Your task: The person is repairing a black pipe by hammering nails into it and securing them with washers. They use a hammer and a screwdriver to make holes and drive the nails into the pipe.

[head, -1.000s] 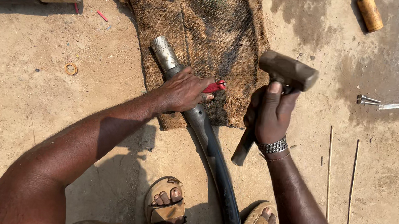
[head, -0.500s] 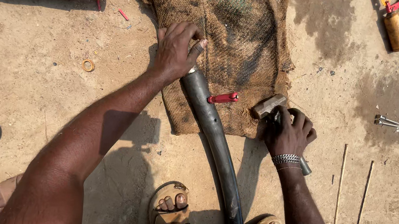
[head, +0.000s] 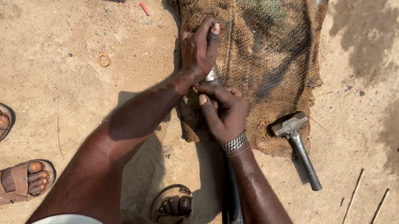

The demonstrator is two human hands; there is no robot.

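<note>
We note a burlap sack [head: 269,50] spread on the sandy ground [head: 42,77]. A black hose [head: 231,212] runs onto its lower left corner. Both hands are clamped on the hose's metal end: left hand [head: 199,53] above, right hand [head: 224,112] below. A hammer [head: 299,141] lies loose beside them.

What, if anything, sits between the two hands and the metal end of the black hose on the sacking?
Nothing visible does. The left hand and the right hand are both already closed on the metal end of the black hose, over the burlap sack. The hammer lies off to the side, untouched.
</note>
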